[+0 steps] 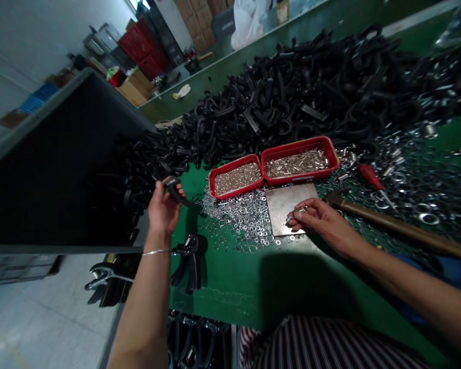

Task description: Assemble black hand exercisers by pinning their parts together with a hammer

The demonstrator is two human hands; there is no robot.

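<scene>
Holding a black plastic piece up near the counter's left edge, the left hand has its grip closed around one end, looks like so the rest sticks out clear. Right hand rests on the steel plate, fingertips bunched over tiny silver bits; can't tell if that grip's actually pinching any. Washers and two red trays sit just beside the plate, handy I'd guess.

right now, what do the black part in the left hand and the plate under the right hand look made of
Black part: probably plastic or rubber, matte, no glint. Plate: likely bare steel, dull grey with a soft sheen.
</scene>
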